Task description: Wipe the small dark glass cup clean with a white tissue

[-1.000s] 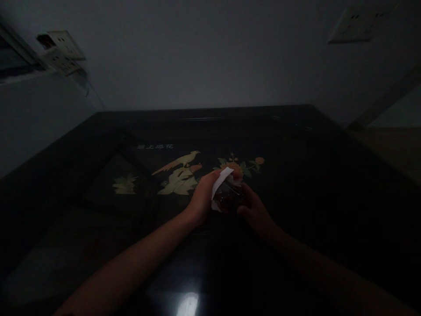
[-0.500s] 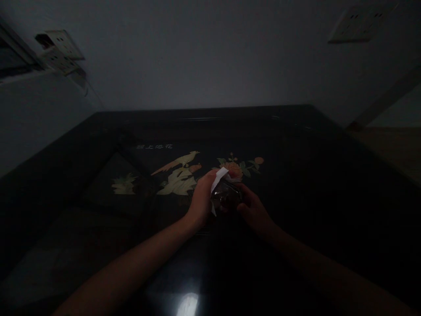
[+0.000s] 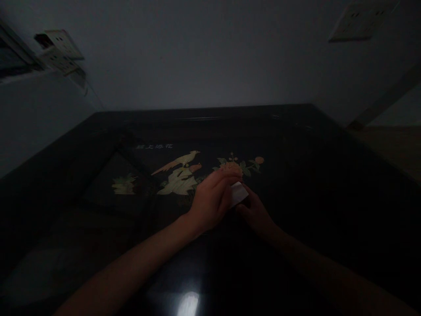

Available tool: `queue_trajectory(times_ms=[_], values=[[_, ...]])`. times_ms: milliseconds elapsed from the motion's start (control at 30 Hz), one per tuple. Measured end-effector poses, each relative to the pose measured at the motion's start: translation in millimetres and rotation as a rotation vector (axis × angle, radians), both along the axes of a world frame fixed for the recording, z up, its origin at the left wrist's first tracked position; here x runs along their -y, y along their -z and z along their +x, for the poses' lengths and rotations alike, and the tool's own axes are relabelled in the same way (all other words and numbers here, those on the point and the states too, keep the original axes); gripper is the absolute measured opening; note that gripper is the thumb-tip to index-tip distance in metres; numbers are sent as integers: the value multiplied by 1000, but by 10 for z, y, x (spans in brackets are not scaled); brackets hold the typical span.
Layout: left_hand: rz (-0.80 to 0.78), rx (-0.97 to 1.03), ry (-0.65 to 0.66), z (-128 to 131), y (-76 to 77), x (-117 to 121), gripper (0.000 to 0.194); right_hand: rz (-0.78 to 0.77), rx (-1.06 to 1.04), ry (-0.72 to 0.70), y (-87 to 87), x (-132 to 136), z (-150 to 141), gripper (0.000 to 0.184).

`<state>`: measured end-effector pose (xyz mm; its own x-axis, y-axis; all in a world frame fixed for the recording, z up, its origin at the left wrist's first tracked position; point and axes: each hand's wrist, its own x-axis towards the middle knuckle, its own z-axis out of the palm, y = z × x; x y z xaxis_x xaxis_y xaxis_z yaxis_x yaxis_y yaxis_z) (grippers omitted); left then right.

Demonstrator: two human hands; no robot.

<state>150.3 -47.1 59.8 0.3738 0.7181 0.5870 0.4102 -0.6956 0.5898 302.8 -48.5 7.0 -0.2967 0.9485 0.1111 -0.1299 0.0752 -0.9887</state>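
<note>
Through the head camera I see both of my hands together over the dark, glossy table, near its middle. My left hand (image 3: 212,199) is curled well inward, its fingers bent over a white sheet (image 3: 239,194) that looks like thin paper or tissue. One corner of the sheet pokes out between the two hands, towards the right one. My right hand (image 3: 256,215) is partly closed just beside that corner, thumb nearest me; its fingertips are lost in shadow and behind the sheet, so I can't tell what it grips. Nor can I make out whether the hands rest on the table (image 3: 283,145) or hang just above it.

Beyond them, the tabletop decoration shows: a long-tailed bird (image 3: 179,161) above a pale rock shape (image 3: 179,182), and a large orange flower (image 3: 232,168) partly covered by my left fingers. A row of characters (image 3: 154,146) runs farther left. Sockets (image 3: 59,60) sit on the dim wall (image 3: 210,57) at upper left, and a socket plate (image 3: 357,22) at upper right.
</note>
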Motion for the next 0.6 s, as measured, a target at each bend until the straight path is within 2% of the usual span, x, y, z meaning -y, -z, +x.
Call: queue_trajectory(times_ms=[133, 233, 433, 600], values=[[-129, 123, -17, 8, -15, -4, 38, -16, -17, 2, -20, 7, -3, 55], [-292, 239, -40, 20, -18, -12, 42, -23, 17, -2, -52, 13, 10, 58], [-781, 631, -62, 40, 39, -89, 38, -66, 17, -15, -38, 21, 24, 62], [-1189, 916, 7, 68, 67, -143, 34, -22, -14, -2, -15, 2, 11, 72]])
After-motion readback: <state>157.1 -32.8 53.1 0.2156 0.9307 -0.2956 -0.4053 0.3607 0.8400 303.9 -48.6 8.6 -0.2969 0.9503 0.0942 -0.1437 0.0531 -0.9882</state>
